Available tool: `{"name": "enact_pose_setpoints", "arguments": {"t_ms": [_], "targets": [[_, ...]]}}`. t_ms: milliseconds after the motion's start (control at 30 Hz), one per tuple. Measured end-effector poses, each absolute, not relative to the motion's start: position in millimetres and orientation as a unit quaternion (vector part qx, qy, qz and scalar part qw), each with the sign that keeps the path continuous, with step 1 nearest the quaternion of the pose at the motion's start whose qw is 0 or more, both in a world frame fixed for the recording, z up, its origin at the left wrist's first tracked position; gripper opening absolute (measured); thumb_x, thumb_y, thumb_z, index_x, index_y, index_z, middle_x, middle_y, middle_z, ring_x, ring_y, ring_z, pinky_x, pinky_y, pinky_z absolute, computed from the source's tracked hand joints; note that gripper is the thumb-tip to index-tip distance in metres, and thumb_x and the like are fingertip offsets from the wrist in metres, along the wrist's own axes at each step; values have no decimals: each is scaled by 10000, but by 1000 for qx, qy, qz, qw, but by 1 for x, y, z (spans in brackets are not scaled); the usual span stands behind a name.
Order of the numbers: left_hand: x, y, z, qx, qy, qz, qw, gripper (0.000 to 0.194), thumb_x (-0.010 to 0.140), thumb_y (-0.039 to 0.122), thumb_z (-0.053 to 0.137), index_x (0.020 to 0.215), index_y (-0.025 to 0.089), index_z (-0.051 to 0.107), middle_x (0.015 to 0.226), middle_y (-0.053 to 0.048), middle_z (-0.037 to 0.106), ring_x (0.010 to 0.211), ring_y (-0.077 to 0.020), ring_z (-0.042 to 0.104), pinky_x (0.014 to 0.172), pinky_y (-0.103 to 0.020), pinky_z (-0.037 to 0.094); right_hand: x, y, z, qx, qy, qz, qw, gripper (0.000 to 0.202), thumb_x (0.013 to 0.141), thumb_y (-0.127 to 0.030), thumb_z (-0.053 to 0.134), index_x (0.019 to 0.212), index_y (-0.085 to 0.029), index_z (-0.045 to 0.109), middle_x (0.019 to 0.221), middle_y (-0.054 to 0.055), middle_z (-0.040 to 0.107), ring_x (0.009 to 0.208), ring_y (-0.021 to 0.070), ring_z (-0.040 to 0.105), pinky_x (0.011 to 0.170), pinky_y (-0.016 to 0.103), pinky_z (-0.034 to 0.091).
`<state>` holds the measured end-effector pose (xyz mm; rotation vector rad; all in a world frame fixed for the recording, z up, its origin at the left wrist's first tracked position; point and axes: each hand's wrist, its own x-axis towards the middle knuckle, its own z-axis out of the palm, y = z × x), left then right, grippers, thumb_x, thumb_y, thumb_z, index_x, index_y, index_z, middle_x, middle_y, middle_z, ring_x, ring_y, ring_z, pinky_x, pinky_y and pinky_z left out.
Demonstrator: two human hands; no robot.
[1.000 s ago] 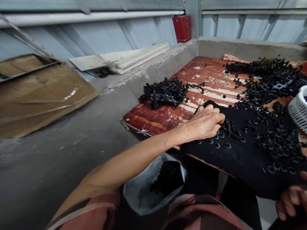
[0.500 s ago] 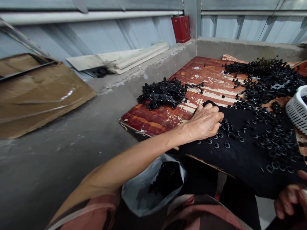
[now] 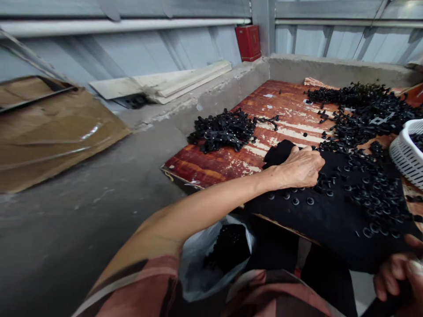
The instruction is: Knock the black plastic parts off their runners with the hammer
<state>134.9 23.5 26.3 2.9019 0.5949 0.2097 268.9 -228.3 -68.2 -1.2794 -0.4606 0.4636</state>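
Note:
My left hand [image 3: 302, 167] reaches across the black cloth [image 3: 297, 224], knuckles up and fingers curled down at its far part. Its fingertips are hidden, so what they hold, if anything, does not show. Round black plastic pieces [image 3: 309, 201] with ring-like faces lie just below this hand, and a looser pile of small black parts [image 3: 375, 198] spreads to its right. At the lower right edge, partly cut off, is my right hand [image 3: 396, 275]. Its fingers are bent together near something dark that I cannot make out.
The worn red-brown board [image 3: 198, 165] bears a heap of black parts [image 3: 228, 127] and a larger heap [image 3: 366, 105] at the back. A white basket [image 3: 405, 154] stands on the right. Below the board's edge hangs an open plastic bag [image 3: 194, 264] with black contents.
My left hand has moved right over the cloth, uncovering its dark far-left corner. My right hand stays at the lower right, with little change. The view has shifted slightly.

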Motion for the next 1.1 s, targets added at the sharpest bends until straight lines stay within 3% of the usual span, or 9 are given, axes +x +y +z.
{"name": "enact_pose_setpoints", "arguments": {"t_ms": [233,433,700,967,1100], "targets": [[124,31,40,955,219,39,195,161,762,76,497,703,169,615,788,-37,620,829,-188,543,764,-347,424,260,-231,-58,-587,-182,231,754,332,798,-267,671,1127,-244,633,559,-53,495,356,128,402,243,236,374],[116,26,33,960,230,1,159,145,788,93,524,739,173,635,913,-62,608,989,-257,507,803,-408,415,268,-235,-70,-582,-188,219,760,386,778,-282,654,1160,-244,617,533,-55,497,294,132,368,202,240,324],[106,37,35,963,225,49,139,159,813,96,500,881,179,617,941,-52,599,964,-212,496,875,-389,411,263,-231,-66,-584,-181,217,761,354,786,-272,671,1136,-236,628,560,-53,502,329,128,408,226,239,366],[116,35,34,972,212,23,94,176,824,110,455,797,169,619,889,-61,589,969,-237,499,854,-400,397,265,-232,-66,-577,-183,223,764,356,813,-250,650,1167,-222,617,562,-50,507,335,128,406,224,234,372],[126,38,37,969,207,30,131,172,792,81,475,738,156,620,843,-54,609,901,-208,532,810,-357,407,266,-232,-64,-573,-189,237,761,292,831,-240,637,1122,-220,622,568,-49,514,347,124,415,239,233,389]]}}
